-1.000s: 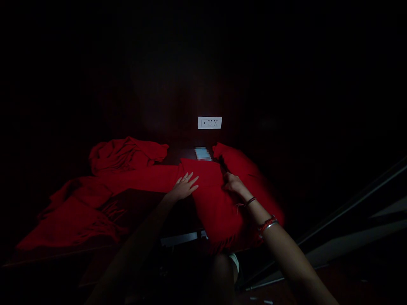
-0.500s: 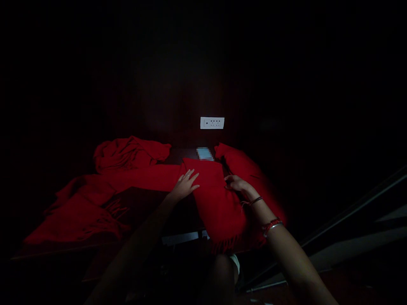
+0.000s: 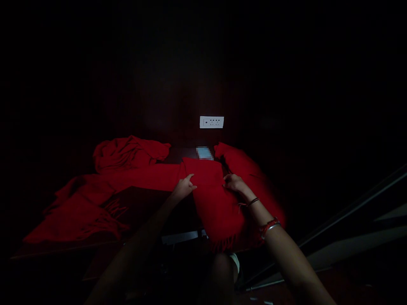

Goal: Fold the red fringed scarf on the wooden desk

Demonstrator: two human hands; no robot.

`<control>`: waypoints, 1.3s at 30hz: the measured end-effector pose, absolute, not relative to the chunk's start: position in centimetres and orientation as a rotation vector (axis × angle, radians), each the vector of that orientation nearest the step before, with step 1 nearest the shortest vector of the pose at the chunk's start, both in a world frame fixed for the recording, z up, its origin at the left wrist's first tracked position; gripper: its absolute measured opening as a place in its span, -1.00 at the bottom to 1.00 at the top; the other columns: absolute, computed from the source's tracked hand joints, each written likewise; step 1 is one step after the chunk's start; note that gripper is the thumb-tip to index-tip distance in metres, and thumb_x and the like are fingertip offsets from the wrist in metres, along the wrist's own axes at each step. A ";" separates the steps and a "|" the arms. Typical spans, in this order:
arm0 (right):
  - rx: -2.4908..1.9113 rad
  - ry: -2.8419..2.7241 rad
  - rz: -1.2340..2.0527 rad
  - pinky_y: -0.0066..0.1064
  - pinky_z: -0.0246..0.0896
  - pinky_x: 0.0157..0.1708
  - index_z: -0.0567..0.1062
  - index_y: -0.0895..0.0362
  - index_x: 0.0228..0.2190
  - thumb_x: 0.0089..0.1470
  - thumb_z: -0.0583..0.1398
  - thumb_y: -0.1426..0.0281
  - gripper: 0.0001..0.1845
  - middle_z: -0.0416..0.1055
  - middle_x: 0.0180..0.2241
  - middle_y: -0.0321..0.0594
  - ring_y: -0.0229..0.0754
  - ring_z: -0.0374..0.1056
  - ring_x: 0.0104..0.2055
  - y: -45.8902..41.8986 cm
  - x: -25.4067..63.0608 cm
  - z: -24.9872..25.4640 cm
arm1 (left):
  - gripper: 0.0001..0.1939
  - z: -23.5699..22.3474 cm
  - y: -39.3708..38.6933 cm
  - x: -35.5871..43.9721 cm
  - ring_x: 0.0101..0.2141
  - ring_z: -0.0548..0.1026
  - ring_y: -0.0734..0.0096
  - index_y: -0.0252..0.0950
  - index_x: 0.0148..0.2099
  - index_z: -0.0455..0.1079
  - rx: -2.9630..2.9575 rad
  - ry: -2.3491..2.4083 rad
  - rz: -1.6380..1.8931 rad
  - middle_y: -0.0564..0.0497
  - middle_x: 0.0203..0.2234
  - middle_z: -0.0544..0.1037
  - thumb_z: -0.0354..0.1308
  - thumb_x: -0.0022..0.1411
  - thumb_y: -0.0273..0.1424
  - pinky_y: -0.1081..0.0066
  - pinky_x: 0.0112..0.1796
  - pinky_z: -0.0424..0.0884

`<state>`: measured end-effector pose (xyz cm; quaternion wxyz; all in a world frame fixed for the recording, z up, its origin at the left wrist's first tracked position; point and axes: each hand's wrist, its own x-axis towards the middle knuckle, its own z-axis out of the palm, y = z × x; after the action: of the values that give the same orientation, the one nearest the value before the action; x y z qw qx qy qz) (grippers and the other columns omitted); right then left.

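A red fringed scarf (image 3: 211,203) lies folded over on the dark table, its fringe hanging at the near edge. My left hand (image 3: 183,189) rests at the left edge of the fold, index finger and thumb apart on the cloth; its other fingers look curled and partly hidden. At the opposite edge, my right hand (image 3: 233,182) has its fingers closed on the scarf's side. A dark band, a red bracelet and a metal bangle circle the right wrist and forearm.
More red cloth lies bunched (image 3: 130,154) at the back left and spread with fringe (image 3: 79,212) at the front left. Another red piece (image 3: 251,169) lies at the right. Behind are a blurred pale item (image 3: 204,153) and a white wall socket (image 3: 211,122). Surroundings are very dark.
My left hand has drawn its spread fingers in, leaving the index finger and thumb extended. My right hand has shifted slightly left, its fingers closer together at the scarf's edge.
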<state>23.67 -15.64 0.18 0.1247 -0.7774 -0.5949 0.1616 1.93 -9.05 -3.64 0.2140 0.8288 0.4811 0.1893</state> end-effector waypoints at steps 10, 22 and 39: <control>-2.338 -1.858 0.388 -0.53 0.13 -0.40 0.38 0.13 -0.26 -0.29 0.21 0.45 -0.59 0.40 -0.30 -0.19 -0.18 0.30 -0.26 -16.6 23.3 0.1 | -0.68 -2.6 -9.0 1.4 -0.42 0.38 0.46 -0.22 -0.11 0.29 2.448 1.372 0.432 0.09 -0.54 0.41 -0.05 0.05 -0.48 0.51 -0.36 0.29; -2.327 -2.200 0.083 -0.41 0.17 -0.32 0.19 0.01 -0.02 0.01 -0.08 0.56 -0.52 0.36 -0.21 -0.06 -0.13 0.30 -0.19 -17.8 21.3 0.9 | -0.52 -3.6 -9.6 1.5 0.04 0.03 0.10 -0.05 0.11 0.02 2.576 1.623 0.392 -0.11 0.08 0.00 -0.08 0.12 -0.34 0.10 -0.13 0.14; -2.182 -2.508 -0.326 -0.39 0.17 -0.34 0.24 0.14 -0.14 0.09 -0.14 0.52 -0.68 0.27 -0.22 -0.05 -0.17 0.29 -0.26 -17.7 21.1 -0.1 | -0.49 -5.0 -8.7 0.9 0.11 -0.16 0.07 0.03 0.16 -0.15 2.557 1.438 0.102 0.01 0.16 -0.16 -0.27 0.16 -0.08 -0.02 -0.03 -0.11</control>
<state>21.08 -17.66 -0.14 -0.0993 -0.6500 -0.7471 -0.0971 0.88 -8.67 -5.01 0.1027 0.8665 0.4873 0.0345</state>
